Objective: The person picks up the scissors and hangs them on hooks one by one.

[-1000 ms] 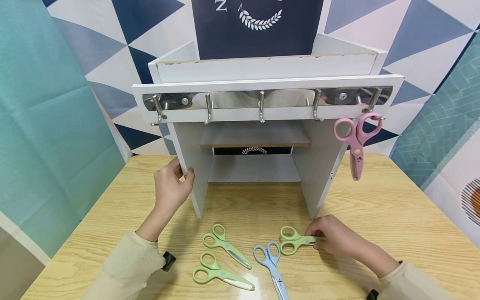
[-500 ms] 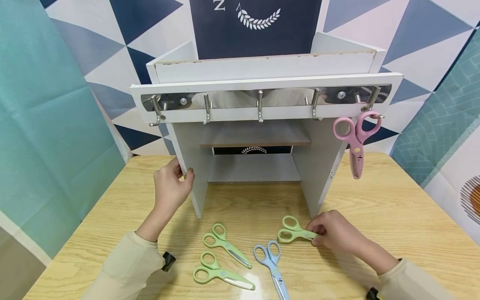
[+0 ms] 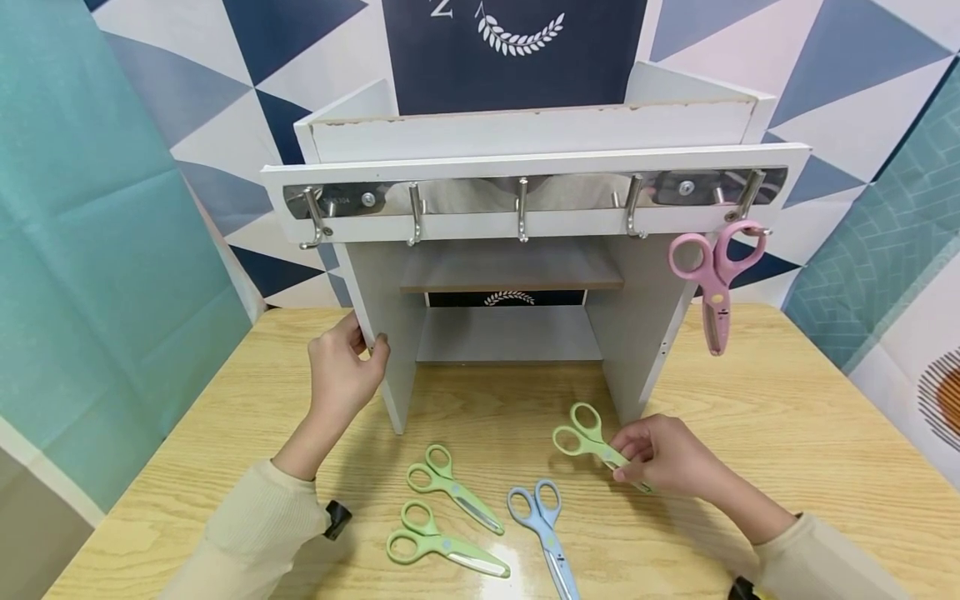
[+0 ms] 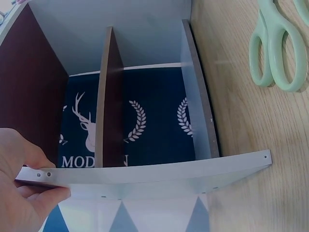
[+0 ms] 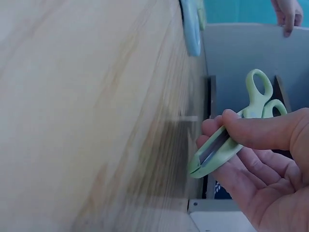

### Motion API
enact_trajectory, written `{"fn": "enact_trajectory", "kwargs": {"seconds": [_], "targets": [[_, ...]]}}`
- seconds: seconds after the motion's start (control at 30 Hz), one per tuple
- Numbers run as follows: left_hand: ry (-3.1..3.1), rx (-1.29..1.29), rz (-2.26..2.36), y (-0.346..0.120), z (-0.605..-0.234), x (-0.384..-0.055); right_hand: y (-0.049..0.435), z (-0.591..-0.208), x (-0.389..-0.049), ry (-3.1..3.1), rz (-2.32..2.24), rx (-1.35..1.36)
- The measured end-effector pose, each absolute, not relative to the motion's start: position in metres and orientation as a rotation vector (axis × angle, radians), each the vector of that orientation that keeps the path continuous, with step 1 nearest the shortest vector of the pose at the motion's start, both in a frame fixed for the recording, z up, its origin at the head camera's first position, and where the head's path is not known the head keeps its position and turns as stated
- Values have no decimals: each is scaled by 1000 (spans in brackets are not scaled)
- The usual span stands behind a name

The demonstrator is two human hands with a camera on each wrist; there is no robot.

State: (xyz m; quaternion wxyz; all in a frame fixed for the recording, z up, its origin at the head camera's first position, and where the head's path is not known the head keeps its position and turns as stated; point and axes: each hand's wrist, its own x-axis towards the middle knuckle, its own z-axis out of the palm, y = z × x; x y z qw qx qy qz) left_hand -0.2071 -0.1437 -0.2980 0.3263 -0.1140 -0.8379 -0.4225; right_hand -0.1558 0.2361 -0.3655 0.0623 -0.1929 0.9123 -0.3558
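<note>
My right hand (image 3: 663, 454) pinches a pair of green scissors (image 3: 588, 435) by the blade end, thumb on top, with the handle loops pointing away to the upper left. In the right wrist view the held scissors (image 5: 217, 150) are off the tabletop. My left hand (image 3: 345, 367) grips the front edge of the left side panel of a white shelf unit (image 3: 630, 333); in the left wrist view thumb and fingers (image 4: 53, 198) lie on either side of that panel. Pink scissors (image 3: 716, 283) hang by one loop from the rightmost hook (image 3: 750, 196) of the metal rail.
Two more green scissors (image 3: 453, 492) (image 3: 450, 548) and one blue pair (image 3: 543, 533) lie on the wooden table (image 3: 262, 417) before the unit. Several metal hooks (image 3: 522, 208) stick out from the unit's front rail. A patterned backdrop (image 3: 225, 108) stands behind.
My right hand has lifted the green scissors off the table, and their loops have swung upward and away. The left hand has kept its grip on the panel.
</note>
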Motion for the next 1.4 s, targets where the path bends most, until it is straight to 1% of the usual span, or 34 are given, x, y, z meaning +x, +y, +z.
{"fn": "enact_trajectory", "kwargs": {"seconds": [0.47, 0.63, 1.07, 1.4], "targets": [[-2202, -300, -1113, -143, -298, -208, 227, -355, -153, 2580, -1269, -404], [-2200, -301, -1119, -143, -298, -208, 227, -351, -152, 2563, -1295, -422], [-2189, -308, -1117, -143, -299, -208, 227, -342, -153, 2503, -1387, -578], [-2198, -303, -1112, -143, -299, -208, 225, -334, -151, 2505, -1405, -575]]}}
